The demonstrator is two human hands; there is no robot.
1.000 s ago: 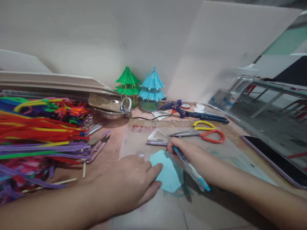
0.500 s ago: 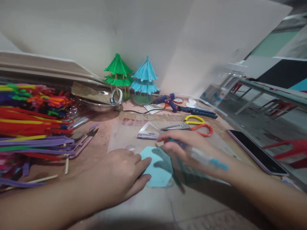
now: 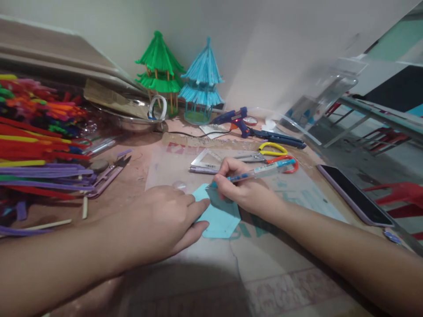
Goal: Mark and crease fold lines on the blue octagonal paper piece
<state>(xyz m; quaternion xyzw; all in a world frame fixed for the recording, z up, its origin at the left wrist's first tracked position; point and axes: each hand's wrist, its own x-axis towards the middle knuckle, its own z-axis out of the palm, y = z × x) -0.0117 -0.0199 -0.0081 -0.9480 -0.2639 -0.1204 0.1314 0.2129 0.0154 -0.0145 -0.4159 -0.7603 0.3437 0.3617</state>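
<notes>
A light blue paper polygon (image 3: 218, 218) lies flat on the work surface in front of me. My left hand (image 3: 165, 220) rests on its left edge, fingers stretched flat and pressing it down. My right hand (image 3: 243, 189) is closed around a blue pen (image 3: 261, 171), whose tip touches the top of the paper. The pen's barrel points up to the right.
A clear set square (image 3: 208, 160) and scissors (image 3: 280, 160) lie just behind my right hand. A glue gun (image 3: 236, 121), green (image 3: 158, 70) and blue (image 3: 203, 79) model pagodas stand farther back. Pipe cleaners (image 3: 36, 149) are heaped at the left; a phone (image 3: 350, 193) lies at the right.
My right hand turned the pen round and brought its tip down onto the paper. The view has shifted closer and lower. My left hand stayed on the paper.
</notes>
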